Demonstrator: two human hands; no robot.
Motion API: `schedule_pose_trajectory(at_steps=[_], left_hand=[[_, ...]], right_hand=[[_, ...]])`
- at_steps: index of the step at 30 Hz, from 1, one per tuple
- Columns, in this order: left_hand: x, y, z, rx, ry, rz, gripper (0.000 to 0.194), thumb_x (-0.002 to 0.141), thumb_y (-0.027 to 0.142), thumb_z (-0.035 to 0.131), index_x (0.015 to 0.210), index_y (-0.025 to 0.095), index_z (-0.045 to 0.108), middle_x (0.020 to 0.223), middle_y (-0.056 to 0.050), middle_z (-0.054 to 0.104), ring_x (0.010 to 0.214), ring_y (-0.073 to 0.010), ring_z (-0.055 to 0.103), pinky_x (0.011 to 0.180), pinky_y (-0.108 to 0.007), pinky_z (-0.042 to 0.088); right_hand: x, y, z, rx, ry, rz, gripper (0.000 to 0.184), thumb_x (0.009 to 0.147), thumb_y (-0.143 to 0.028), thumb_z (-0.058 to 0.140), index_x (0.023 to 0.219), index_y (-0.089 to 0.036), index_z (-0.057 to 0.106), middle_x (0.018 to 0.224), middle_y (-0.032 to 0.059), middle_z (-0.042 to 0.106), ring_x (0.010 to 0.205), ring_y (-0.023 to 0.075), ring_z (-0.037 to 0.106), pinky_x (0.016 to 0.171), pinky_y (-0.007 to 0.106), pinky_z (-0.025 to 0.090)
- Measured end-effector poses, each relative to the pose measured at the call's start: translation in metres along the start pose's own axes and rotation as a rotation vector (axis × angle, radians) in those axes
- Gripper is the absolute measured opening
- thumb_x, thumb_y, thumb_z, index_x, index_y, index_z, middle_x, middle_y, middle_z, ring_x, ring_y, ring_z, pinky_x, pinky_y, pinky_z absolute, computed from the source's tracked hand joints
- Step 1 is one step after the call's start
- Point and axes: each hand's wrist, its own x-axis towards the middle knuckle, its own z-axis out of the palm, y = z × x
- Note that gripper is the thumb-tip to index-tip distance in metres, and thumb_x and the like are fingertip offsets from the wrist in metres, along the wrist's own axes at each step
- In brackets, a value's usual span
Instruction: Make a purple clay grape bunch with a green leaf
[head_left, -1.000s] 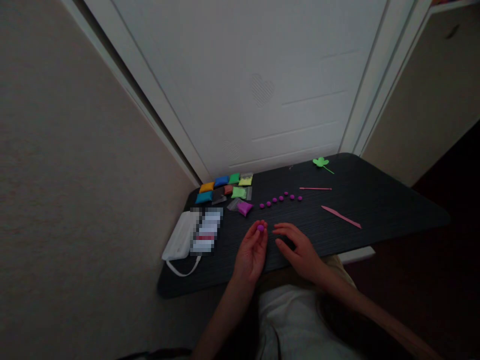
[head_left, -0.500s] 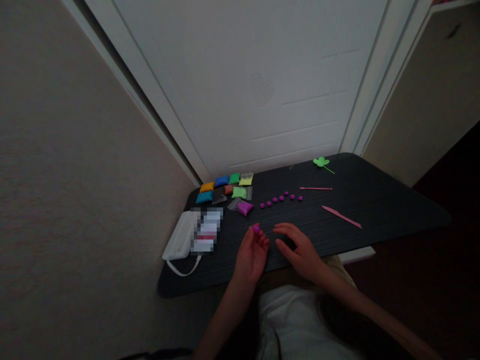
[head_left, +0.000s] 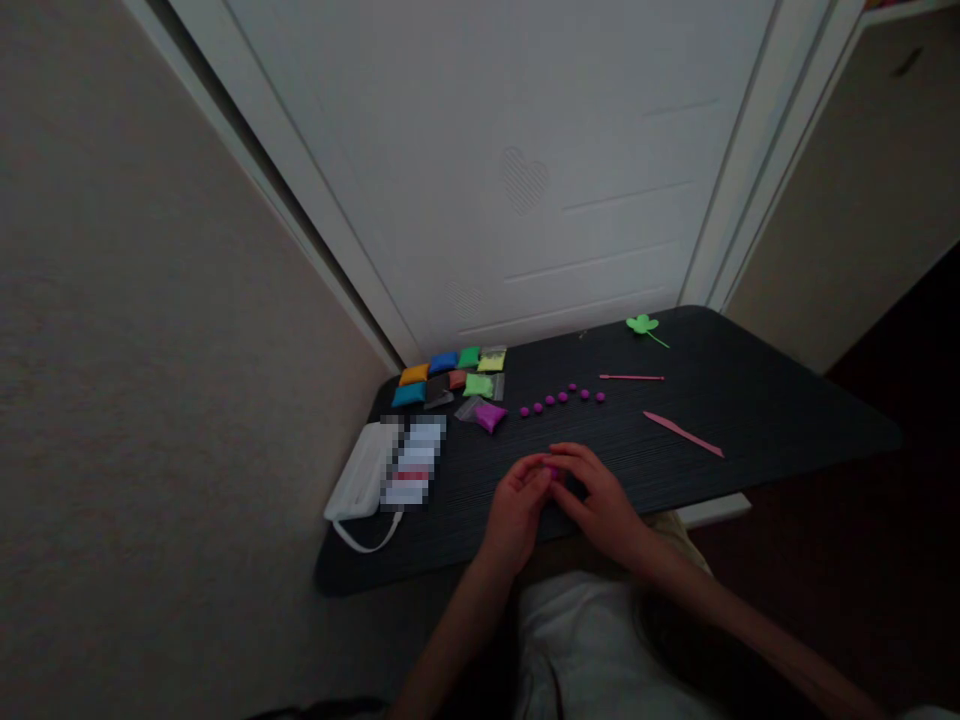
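Observation:
A small purple clay ball [head_left: 553,473] sits between the fingertips of both my hands, above the front part of the dark table. My left hand [head_left: 517,508] is closed on it, thumb and fingers against its left side. Curved around the other side is my right hand [head_left: 601,503], thumb tip at the ball and fingers arched over it; the fingers partly hide the ball. Beyond the hands lies a bent row of several purple clay balls [head_left: 550,400], beside an opened bag of purple clay [head_left: 490,416].
Several bags of coloured clay, including an orange bag [head_left: 414,374], lie at the back left. A white case [head_left: 364,470] with a strap and a blurred phone-like item [head_left: 416,465] are nearer. To the right are a pink knife-shaped tool [head_left: 682,433], a thin pink stick [head_left: 631,377] and a green flower-shaped piece [head_left: 643,325].
My left hand has moved right with the purple clay ball and turned toward my right hand. The hands, apart before, now meet around the ball. The things on the table have not moved.

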Motion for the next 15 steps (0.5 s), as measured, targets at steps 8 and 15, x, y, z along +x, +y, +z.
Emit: schedule_pose_trajectory(at_steps=[8, 15], left_hand=[[0.000, 0.003, -0.003, -0.076, 0.037, -0.044, 0.014, 0.070, 0.016, 0.061, 0.084, 0.013, 0.061, 0.079, -0.004, 0.062, 0.072, -0.0113, 0.058, 0.069, -0.022, 0.044], [0.004, 0.006, -0.010, -0.311, 0.116, -0.032, 0.013, 0.074, 0.018, 0.058, 0.087, 0.016, 0.059, 0.079, -0.003, 0.064, 0.077, -0.0120, 0.061, 0.073, -0.025, 0.046]], right_hand=[[0.003, -0.003, 0.000, -0.034, -0.043, 0.020, 0.026, 0.076, -0.021, 0.055, 0.102, -0.023, 0.055, 0.116, 0.0069, 0.049, 0.111, 0.0192, 0.044, 0.095, 0.038, 0.036], [0.038, 0.003, -0.020, -0.202, -0.061, -0.119, 0.037, 0.079, -0.030, 0.052, 0.114, -0.023, 0.048, 0.121, 0.0083, 0.047, 0.114, 0.0212, 0.042, 0.097, 0.041, 0.033]])
